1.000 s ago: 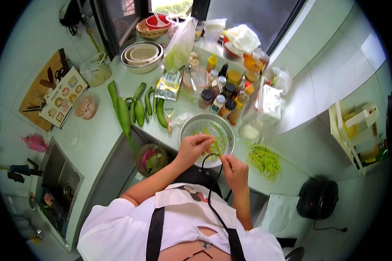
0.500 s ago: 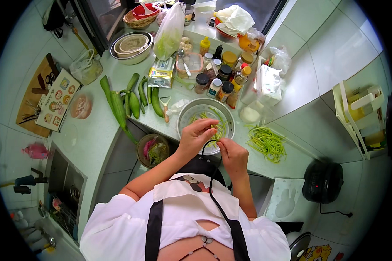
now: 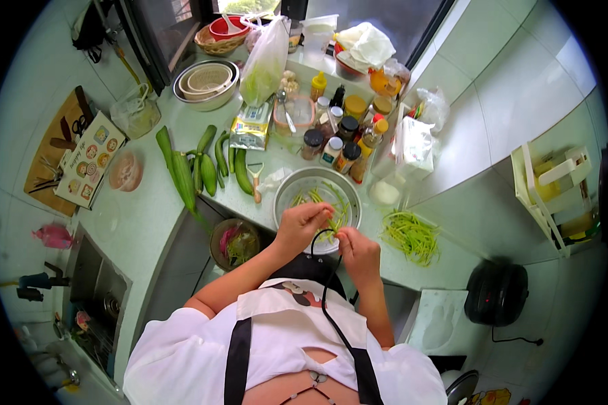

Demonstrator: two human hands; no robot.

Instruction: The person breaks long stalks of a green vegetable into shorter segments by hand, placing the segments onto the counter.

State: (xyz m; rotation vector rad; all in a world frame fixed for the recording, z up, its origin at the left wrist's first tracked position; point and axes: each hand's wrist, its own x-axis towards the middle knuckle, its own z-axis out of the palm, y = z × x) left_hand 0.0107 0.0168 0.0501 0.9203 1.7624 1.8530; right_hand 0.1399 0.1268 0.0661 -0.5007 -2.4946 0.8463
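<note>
Two bare hands work over the metal bowl (image 3: 283, 191) at the counter (image 3: 140, 162) edge. Right hand (image 3: 360, 255): thumb and index clamped on a green stalk (image 3: 336, 229), just above the bowl's near side. Left hand (image 3: 301, 225): fingertips bunched, a bit farther out; can't tell whether they grip the same stalk or nothing

Orientation: the held stalk is short in view and partly covered by fingers. Visible bit looks to run away from the body, out from the right fingertips; exact axis and which end is the tip, can't tell. Black cord (image 3: 326, 301) loops up close to the right fingertips. Loose strands (image 3: 338, 191) in the bowl lie at mixed angles, one long one slanting down to the right. Green pile (image 3: 412, 237), right of the bowl, is tangled, mostly slanting the same way. Peeler (image 3: 256, 183) left of the bowl: head away from the person, wooden handle toward

Markings: silver and yellow packet (image 3: 250, 127) has print, too small to read. Pale box (image 3: 91, 160) at left shows round cartoon faces plus dark lettering. Seasoning jars (image 3: 332, 151) wear labels, text not legible at this size
</note>
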